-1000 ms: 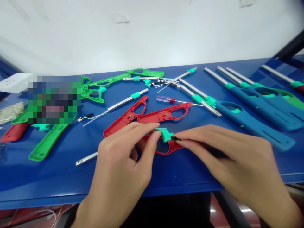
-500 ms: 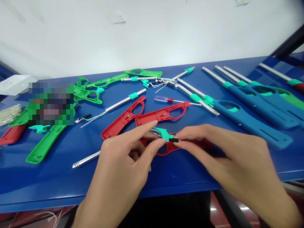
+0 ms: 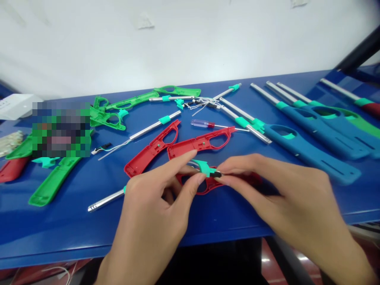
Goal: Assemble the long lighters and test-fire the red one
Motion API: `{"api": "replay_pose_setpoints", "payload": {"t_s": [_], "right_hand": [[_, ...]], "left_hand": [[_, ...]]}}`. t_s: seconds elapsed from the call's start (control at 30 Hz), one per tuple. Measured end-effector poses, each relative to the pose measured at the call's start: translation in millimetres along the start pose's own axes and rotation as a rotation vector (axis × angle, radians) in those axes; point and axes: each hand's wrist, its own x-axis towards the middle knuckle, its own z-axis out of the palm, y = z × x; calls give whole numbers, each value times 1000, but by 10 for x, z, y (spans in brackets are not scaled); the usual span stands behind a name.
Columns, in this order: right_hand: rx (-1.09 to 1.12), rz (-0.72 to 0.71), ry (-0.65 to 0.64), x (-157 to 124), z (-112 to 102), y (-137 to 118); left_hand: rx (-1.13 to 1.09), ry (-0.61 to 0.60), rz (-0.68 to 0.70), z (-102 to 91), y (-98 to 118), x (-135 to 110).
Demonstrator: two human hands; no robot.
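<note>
Between thumb and fingers, my left hand pinches a small teal trigger. My right hand grips the end of a black igniter piece, which meets the trigger's right side. Under both hands lies a red lighter handle half, partly covered. From beneath my left hand a silver lighter tube sticks out to the left. Just beyond my fingers lie two more red handle halves, one angled and one nearly level.
A screwdriver lies behind the red halves. Blue lighters are lined up at right. Silver tubes with wires cross at the back. Green handle halves lie at left, beside a blurred-out patch. A white box stands far left.
The whole view has shifted slightly, with the table's contents a little further left. Both hands keep the same pinch on the trigger and black igniter piece.
</note>
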Motion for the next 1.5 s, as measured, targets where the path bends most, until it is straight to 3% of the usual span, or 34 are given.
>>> {"api": "replay_pose_setpoints", "payload": {"t_s": [1.5], "right_hand": [[0,10,3,4,-41,-18]], "left_hand": [[-9,-17,-30,7,45,-13]]}}
